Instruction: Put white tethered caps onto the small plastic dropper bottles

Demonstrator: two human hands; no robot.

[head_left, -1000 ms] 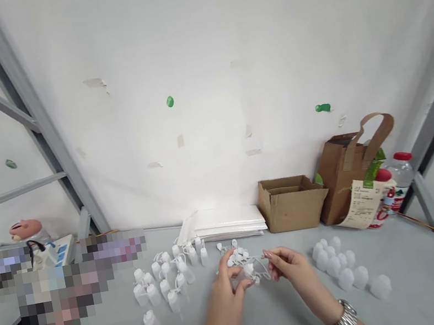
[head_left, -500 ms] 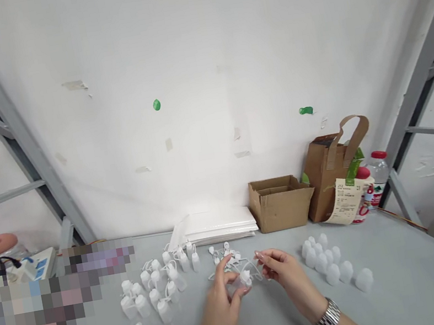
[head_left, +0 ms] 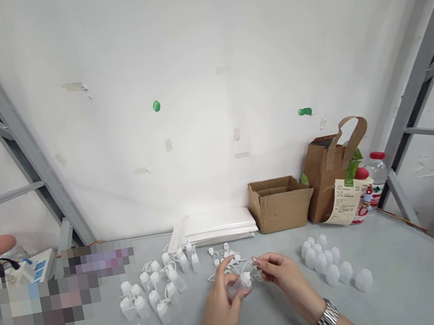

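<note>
My left hand (head_left: 221, 304) grips a small translucent squeeze bottle (head_left: 245, 281) between thumb and fingers, its pointed white nozzle facing up. A thin white strap (head_left: 253, 271) loops from the bottle towards my right hand (head_left: 281, 273). The thumb and forefinger of that hand are closed on the strap's end; the small tip between them is mostly hidden. Just behind my left fingers lies a pile of loose white strapped caps (head_left: 228, 252). To the left stand several similar capped bottles (head_left: 164, 312). Small translucent white rounded pieces (head_left: 364, 280) form a group on the right.
At the wall are a stack of white flat packs (head_left: 220, 226), an open cardboard box (head_left: 282, 212), a brown paper bag (head_left: 322, 177) and a red-capped bottle (head_left: 377, 173). A power strip (head_left: 42, 266) lies far left. Grey metal posts flank the table.
My right hand has moved slightly left and down, bringing the strap end closer to the nozzle. My left hand keeps its hold on the bottle.
</note>
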